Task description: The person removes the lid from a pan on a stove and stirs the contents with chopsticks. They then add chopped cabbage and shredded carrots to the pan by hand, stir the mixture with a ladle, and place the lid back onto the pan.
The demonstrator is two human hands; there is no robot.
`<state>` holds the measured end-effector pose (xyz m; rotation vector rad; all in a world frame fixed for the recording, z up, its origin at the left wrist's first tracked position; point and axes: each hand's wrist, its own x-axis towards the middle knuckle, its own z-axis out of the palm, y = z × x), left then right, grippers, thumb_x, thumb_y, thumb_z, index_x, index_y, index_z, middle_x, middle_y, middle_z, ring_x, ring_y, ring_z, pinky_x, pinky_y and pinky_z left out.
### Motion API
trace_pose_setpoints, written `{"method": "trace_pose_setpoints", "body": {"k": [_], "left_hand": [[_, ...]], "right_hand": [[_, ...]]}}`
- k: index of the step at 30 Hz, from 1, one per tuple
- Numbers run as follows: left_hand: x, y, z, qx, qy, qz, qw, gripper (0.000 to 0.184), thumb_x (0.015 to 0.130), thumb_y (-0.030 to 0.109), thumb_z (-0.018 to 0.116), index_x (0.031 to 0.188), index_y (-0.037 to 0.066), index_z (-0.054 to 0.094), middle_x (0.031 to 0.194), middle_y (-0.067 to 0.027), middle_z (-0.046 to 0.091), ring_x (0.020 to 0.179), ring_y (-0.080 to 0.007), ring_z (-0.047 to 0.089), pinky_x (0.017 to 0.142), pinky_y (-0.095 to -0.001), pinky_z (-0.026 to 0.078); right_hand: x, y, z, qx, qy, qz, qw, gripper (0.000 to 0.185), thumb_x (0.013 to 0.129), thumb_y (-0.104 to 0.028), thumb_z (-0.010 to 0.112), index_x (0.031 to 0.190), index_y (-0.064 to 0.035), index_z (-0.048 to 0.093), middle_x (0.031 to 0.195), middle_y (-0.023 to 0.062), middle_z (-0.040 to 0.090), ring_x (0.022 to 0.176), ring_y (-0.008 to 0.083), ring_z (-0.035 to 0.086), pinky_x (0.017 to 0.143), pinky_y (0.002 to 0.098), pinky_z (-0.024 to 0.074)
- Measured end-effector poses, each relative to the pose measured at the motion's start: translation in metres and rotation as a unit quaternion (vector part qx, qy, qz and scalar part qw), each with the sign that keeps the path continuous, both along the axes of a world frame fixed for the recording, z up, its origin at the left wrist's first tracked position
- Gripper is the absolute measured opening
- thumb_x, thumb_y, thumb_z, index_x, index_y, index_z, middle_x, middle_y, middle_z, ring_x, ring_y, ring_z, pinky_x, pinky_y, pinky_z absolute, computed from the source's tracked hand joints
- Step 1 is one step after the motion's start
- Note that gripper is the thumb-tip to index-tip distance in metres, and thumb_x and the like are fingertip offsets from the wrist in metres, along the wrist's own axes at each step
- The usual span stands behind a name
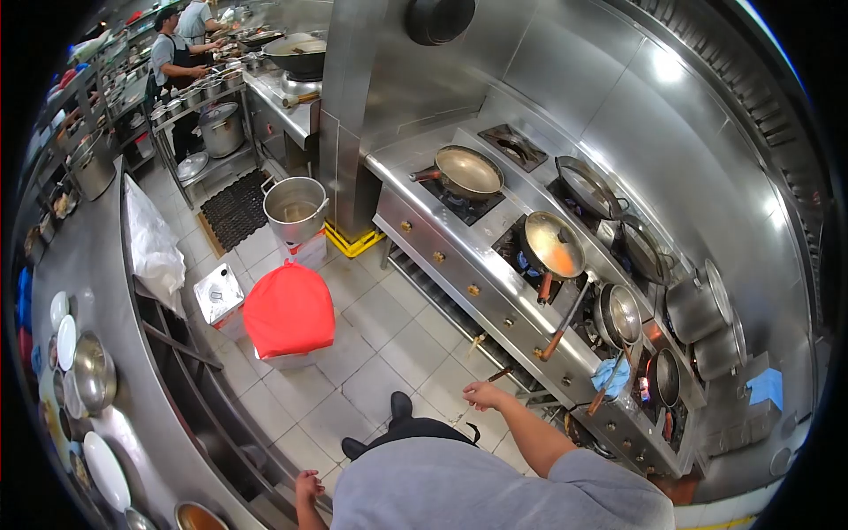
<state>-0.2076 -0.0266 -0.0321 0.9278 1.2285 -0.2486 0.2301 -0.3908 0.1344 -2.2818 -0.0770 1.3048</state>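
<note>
My right hand (481,396) hangs in front of the stove range (459,281), its fingers loosely bent and apart with nothing seen in them. Low on the other side, my left hand (308,486) is beside the steel counter (168,424), fingers half curled and holding nothing visible. On the range, a pan (555,246) holds pale liquid with an orange patch. Behind it to the left sits a wide pan (469,171) of cloudy liquid. A ladle (565,320) lies across the range's front edge. Strainers (624,314) rest nearer to me, beside a blue cloth (610,377).
A red-covered bin (289,309), a square tin (218,294) and a large pot (295,208) stand on the tiled floor. White plates (106,470) and a metal bowl (93,374) are on the left counter. A flame burns by a small pan (664,378). Two co-workers (170,57) stand far back.
</note>
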Motion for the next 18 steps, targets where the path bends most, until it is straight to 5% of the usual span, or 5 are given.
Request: {"method": "trace_pose_setpoints", "body": {"k": [10, 15, 18], "left_hand": [[-0.016, -0.009, 0.025, 0.088, 0.039, -0.117, 0.988, 0.017, 0.083, 0.002, 0.036, 0.088, 0.01, 0.05, 0.058, -0.0051, 0.047, 0.037, -0.0177, 0.047, 0.03, -0.0299, 0.038], [-0.004, 0.017, 0.016, 0.003, 0.048, 0.017, 0.999, 0.031, 0.077, -0.004, 0.031, 0.096, 0.01, 0.051, 0.055, -0.0063, 0.046, 0.038, -0.0179, 0.043, 0.032, -0.0321, 0.036], [0.005, 0.027, 0.015, 0.038, 0.01, 0.005, 0.999, 0.037, 0.073, -0.006, 0.032, 0.1, 0.006, 0.052, 0.053, -0.0058, 0.044, 0.037, -0.0171, 0.041, 0.033, -0.0311, 0.034]], "right_hand": [[-0.016, 0.015, -0.005, 0.017, 0.01, 0.011, 1.0, 0.046, 0.08, -0.031, 0.061, 0.118, -0.0079, 0.052, 0.077, 0.0042, 0.061, 0.055, 0.0115, 0.054, 0.048, 0.0258, 0.0478], [-0.022, 0.015, -0.011, 0.014, 0.024, 0.017, 0.999, 0.048, 0.08, -0.031, 0.062, 0.12, -0.0078, 0.05, 0.077, 0.0051, 0.061, 0.056, 0.0125, 0.055, 0.049, 0.027, 0.048], [-0.021, 0.015, -0.009, 0.015, 0.023, 0.013, 1.0, 0.049, 0.08, -0.031, 0.062, 0.121, -0.0078, 0.05, 0.078, 0.0055, 0.061, 0.057, 0.0123, 0.056, 0.05, 0.0271, 0.0483]]}}
